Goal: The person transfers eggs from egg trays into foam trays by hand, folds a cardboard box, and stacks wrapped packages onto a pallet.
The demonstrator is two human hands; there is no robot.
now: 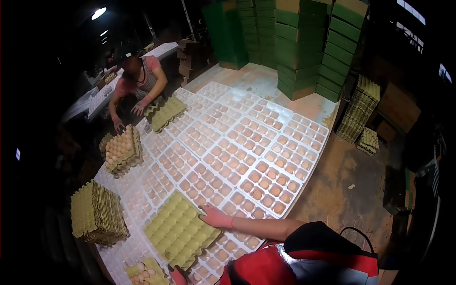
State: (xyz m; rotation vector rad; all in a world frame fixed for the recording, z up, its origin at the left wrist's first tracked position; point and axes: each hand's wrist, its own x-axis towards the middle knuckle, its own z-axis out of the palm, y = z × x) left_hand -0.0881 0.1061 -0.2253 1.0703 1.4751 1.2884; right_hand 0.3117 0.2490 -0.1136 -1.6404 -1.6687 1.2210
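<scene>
A yellowish-green pulp egg tray (179, 230), its cups showing no eggs, is tilted over the table between my hands. My right hand (216, 218), in a pink glove, grips the tray's upper right edge. At its lower corner, my left hand (177, 276) closes on the edge, mostly cut off by the frame's bottom. Beneath and around the tray lie clear plastic egg packs (209, 183) with eggs in their cells. A pulp tray with a few eggs (142, 273) sits close to my left hand.
A stack of pulp trays (98, 213) stands at the table's left edge. Beyond it, a co-worker (140, 80) reaches toward stacked trays of eggs (121, 148), near another pulp tray (166, 114). Green boxes (300, 45) rise at the back; more trays (359, 109) stand at right.
</scene>
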